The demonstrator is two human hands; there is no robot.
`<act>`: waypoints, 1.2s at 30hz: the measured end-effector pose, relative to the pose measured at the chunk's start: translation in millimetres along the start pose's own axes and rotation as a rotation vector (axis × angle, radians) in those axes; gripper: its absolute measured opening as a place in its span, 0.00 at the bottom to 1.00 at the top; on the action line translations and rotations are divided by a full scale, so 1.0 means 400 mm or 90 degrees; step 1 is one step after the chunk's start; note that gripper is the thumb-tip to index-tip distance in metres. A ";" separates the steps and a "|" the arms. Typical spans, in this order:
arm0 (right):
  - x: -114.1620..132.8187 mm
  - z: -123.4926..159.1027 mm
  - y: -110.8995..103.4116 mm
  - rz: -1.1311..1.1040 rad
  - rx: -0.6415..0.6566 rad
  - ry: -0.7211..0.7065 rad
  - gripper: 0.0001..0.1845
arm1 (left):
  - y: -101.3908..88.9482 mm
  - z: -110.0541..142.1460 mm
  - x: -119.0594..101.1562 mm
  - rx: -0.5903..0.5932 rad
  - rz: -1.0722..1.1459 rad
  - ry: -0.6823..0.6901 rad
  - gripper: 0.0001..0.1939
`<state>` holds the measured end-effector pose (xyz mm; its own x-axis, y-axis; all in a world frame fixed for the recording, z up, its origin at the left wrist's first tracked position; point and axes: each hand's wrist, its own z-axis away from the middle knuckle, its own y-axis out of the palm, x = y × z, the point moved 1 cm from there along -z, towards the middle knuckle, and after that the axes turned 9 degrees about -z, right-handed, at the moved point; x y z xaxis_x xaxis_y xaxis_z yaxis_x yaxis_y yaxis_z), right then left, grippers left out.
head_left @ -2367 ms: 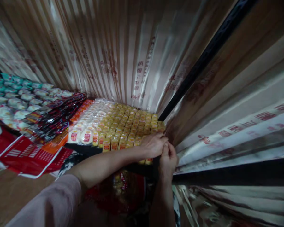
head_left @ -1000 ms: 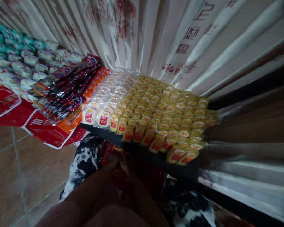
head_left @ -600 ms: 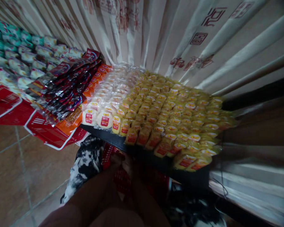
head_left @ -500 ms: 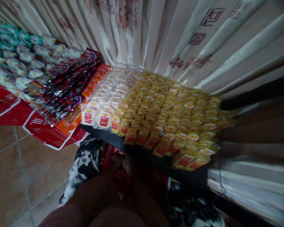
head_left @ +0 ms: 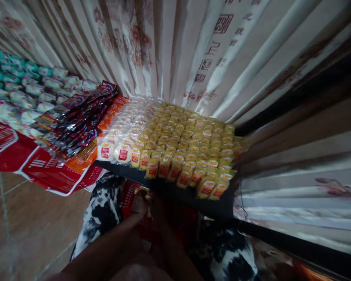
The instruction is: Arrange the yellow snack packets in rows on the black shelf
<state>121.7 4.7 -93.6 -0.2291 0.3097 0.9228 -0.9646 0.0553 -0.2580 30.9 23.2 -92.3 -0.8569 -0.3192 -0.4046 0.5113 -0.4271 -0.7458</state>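
Both hands are low in the head view, beneath the front edge of the black flat counter (head_left: pixel 219 207), the left hand (head_left: pixel 139 203) and the right hand (head_left: pixel 157 205) close together over a red perforated plastic basket (head_left: pixel 126 198). Just over two seconds ago they were pinched together above the counter's right end; since then they have come down below its front edge, so the handling now sits at the basket rather than at the rows. In the last half second, small yellow pieces (head_left: pixel 142 189) have come into sight by the left hand's fingers. Those fingers look partly curled, but shadow hides how far open either hand is, and I cannot tell whether they grip anything. Yellow oblong packets in clear wrap with red labels (head_left: pixel 183 150) fill rows on the counter's right part, seemingly unchanged since a second ago. Round white packets in clear wrap (head_left: pixel 123 152) stand left of them on the counter, and glossy dark flat packets (head_left: pixel 80 117) lie farther left.
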 end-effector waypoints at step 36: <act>0.405 0.149 -0.354 -0.116 -0.386 -0.229 0.18 | -0.402 0.255 -0.443 -0.057 -0.031 0.532 0.19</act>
<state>213.3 -9.6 109.3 -0.2013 -0.0791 0.9763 -0.7733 0.6247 -0.1088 107.2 62.4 153.4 -0.6625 0.4435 -0.6037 0.4959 -0.3443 -0.7972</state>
